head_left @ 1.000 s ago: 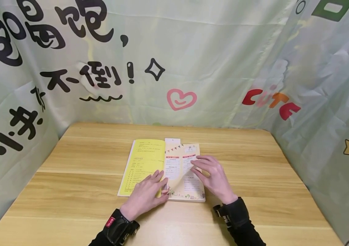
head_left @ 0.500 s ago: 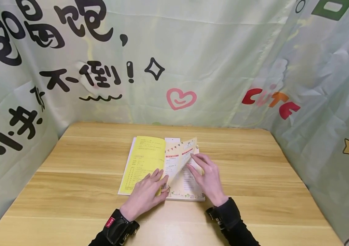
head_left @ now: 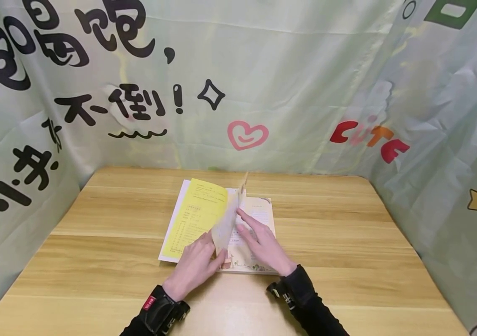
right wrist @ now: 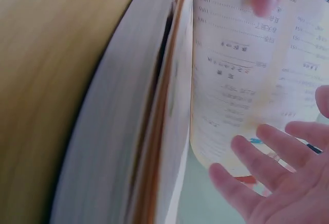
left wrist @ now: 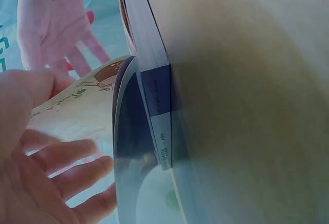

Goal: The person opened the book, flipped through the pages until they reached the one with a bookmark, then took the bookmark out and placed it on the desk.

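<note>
An open book lies on the table, a yellow page on its left side and a printed cream page on its right. One loose page stands nearly upright between the two halves, curving leftward. My left hand rests at the lower left of the book, its thumb by the lower edge near the fold and its fingers extended near the yellow page. The fingers of my right hand are extended against the right side of the raised page; in the right wrist view these fingers are spread, not curled round it.
The wooden table extends around the book on all sides. Behind and beside it hangs a pale green cloth printed with characters, a heart and a star. A white strip shows at the book's top edge.
My right hand has moved left, carrying the page from a bent corner to nearly upright, and its pinch has loosened. The yellow page has tilted. My left hand has shifted slightly left.
</note>
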Demonstrator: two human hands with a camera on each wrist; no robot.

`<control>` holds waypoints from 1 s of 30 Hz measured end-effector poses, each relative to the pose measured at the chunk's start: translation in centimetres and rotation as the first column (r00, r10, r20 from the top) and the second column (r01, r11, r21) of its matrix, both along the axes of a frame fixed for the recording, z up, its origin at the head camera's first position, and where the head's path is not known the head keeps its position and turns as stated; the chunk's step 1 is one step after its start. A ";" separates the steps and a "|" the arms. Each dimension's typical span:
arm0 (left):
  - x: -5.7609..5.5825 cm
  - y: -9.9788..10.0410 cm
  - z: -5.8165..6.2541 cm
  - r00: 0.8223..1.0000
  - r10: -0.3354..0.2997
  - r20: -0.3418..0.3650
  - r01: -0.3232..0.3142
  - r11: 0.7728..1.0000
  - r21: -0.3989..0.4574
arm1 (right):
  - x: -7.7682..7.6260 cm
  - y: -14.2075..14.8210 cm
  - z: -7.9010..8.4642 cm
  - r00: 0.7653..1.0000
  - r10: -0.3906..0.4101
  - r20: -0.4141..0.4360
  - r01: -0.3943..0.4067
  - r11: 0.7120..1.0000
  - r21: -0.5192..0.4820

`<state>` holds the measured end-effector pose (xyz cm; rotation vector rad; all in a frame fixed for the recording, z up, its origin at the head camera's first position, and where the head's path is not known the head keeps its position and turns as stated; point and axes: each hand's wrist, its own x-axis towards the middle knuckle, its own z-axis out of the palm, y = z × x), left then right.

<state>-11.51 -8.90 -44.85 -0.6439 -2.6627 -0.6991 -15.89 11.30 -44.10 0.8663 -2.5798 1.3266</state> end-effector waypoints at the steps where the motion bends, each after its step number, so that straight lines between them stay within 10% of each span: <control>1: 0.0 0.0 0.1 1.000 0.005 0.008 -0.005 1.000 0.024 | 0.0 -0.2 0.0 1.000 0.020 0.022 -0.020 1.000 0.001; 15: -0.4 -0.8 1.5 0.994 -0.003 -0.110 0.043 0.931 0.363 | 0.1 -2.1 -0.6 0.977 0.147 0.155 -0.157 0.986 0.058; 25: -0.8 -1.7 2.0 0.944 0.106 -0.312 -0.069 0.989 0.127 | 0.6 -1.5 -1.0 0.955 0.266 0.134 -0.291 0.930 0.225; 30: -0.8 -2.1 1.6 0.945 0.138 -0.296 -0.154 0.987 -0.034 | 0.9 -1.1 -1.2 0.941 0.311 0.133 -0.336 0.904 0.263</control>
